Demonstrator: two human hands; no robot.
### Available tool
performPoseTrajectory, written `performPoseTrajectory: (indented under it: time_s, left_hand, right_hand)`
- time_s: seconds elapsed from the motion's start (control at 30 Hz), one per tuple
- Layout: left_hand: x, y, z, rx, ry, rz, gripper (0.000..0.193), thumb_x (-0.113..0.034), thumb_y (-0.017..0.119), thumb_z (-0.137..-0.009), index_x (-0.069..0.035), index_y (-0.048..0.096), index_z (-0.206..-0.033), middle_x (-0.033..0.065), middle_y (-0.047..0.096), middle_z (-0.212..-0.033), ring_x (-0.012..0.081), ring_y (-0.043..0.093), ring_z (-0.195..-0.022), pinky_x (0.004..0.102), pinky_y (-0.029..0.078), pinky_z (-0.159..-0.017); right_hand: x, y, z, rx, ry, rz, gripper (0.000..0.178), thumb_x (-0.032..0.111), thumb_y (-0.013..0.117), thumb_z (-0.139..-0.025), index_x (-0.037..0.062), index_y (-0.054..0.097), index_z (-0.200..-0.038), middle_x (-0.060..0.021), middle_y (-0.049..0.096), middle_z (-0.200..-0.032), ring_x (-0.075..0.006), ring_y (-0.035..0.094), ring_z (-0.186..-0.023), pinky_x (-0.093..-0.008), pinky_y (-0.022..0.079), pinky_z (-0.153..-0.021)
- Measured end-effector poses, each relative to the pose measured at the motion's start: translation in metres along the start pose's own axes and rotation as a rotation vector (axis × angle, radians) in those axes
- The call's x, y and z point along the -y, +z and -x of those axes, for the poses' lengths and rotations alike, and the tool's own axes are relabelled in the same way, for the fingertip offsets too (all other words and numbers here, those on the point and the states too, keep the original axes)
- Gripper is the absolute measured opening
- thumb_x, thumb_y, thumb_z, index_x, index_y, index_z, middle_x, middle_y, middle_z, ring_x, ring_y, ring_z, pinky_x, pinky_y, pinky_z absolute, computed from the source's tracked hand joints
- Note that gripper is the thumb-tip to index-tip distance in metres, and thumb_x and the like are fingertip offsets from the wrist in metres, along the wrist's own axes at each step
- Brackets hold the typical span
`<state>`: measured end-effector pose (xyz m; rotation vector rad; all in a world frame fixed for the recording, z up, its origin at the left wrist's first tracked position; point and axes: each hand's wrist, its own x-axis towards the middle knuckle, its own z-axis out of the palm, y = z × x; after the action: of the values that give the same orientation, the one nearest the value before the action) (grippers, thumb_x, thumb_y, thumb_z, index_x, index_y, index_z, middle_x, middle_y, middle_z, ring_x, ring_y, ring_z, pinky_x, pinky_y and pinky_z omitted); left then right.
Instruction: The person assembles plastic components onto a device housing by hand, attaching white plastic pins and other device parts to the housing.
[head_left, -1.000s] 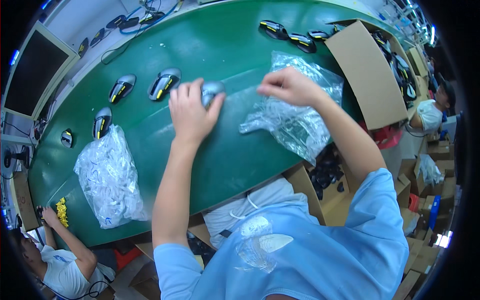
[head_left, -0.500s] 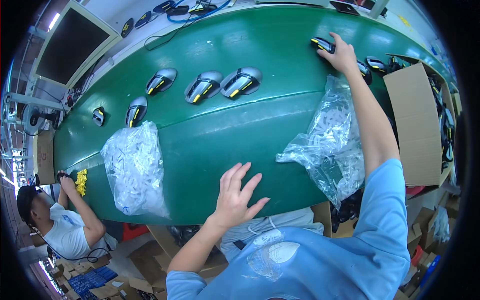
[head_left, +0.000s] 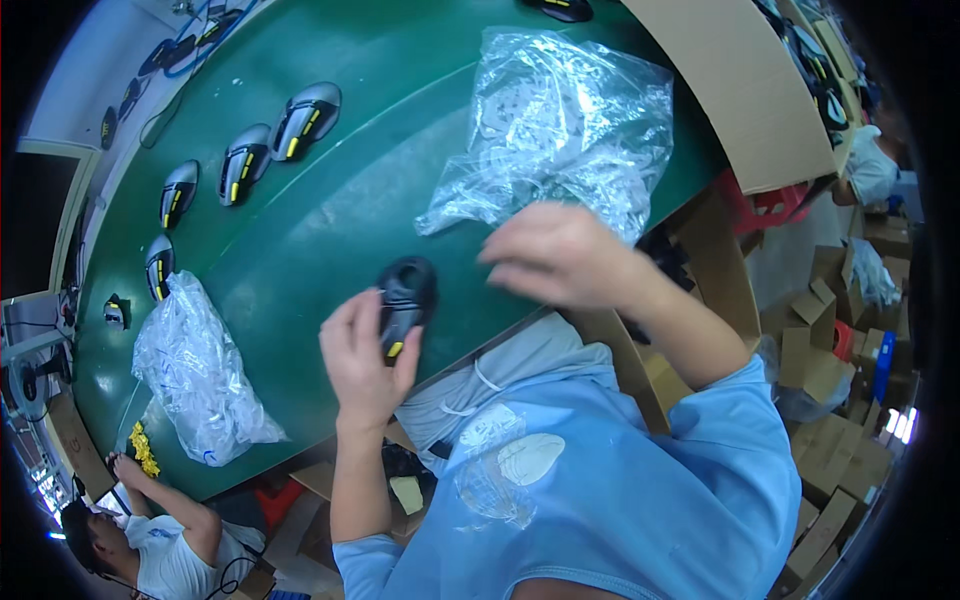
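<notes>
My left hand [head_left: 365, 355] is closed around a dark plastic shell [head_left: 408, 283] with a round recess at its far end and a yellow strip near my fingers. The shell is at the green table's near edge, in front of my body. To the right of it, my right hand [head_left: 555, 255] hovers beside a clear plastic bag [head_left: 570, 130] of small pale pieces. Motion blurs its fingers, so their state is unclear. Several grey and black shells with yellow strips, such as this one [head_left: 307, 120], lie at the left of the table.
A second clear bag [head_left: 195, 375] of pale pieces lies at the left, close to yellow parts [head_left: 143, 448] and a co-worker [head_left: 165, 540]. An open carton [head_left: 745, 95] stands at the right, with a red crate [head_left: 770, 205] below it. A monitor [head_left: 40, 215] is at far left.
My right hand has left a shell at the far side and come back near me. My left hand, earlier empty with fingers spread, now grips a shell. The view has swung right.
</notes>
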<state>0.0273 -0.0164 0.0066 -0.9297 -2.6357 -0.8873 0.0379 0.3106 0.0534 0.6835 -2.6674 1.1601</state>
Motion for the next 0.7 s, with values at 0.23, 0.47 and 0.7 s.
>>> performPoseTrajectory:
  time_s: [0.23, 0.47, 0.7]
  left_hand:
    - [-0.008, -0.002, 0.001, -0.037, -0.193, -0.11, 0.081, -0.029, 0.094, -0.084, 0.003, 0.058, -0.149, 0.0244, 0.059, -0.136, 0.043, 0.062, -0.122, 0.0515, 0.053, -0.103]
    - [-0.014, -0.002, -0.008, -0.095, -0.076, -0.026, 0.087, -0.037, 0.096, -0.082, -0.001, 0.058, -0.152, 0.0239, 0.053, -0.148, 0.0441, 0.051, -0.135, 0.0542, 0.046, -0.111]
    - [-0.034, 0.014, -0.07, -0.05, 0.103, 0.028, 0.074, -0.036, 0.093, -0.085, -0.002, 0.064, -0.144, 0.0227, 0.053, -0.151, 0.0417, 0.051, -0.133, 0.0507, 0.046, -0.11]
  right_hand:
    - [-0.043, -0.054, 0.037, 0.034, 0.339, 0.568, 0.055, 0.034, 0.087, -0.091, 0.0173, 0.072, -0.141, -0.0102, 0.076, -0.115, -0.0338, 0.072, -0.101, -0.045, 0.061, -0.085]
    - [-0.053, -0.077, 0.015, -0.501, 0.109, 0.851, 0.069, 0.038, 0.089, -0.089, 0.0214, 0.067, -0.152, -0.0088, 0.076, -0.119, -0.0329, 0.07, -0.102, -0.044, 0.059, -0.092]
    - [-0.089, -0.105, 0.005, -0.482, 0.347, 0.279, 0.017, 0.025, 0.082, -0.097, 0.0086, 0.083, -0.102, -0.012, 0.078, -0.09, -0.0263, 0.071, -0.084, -0.039, 0.057, -0.08]
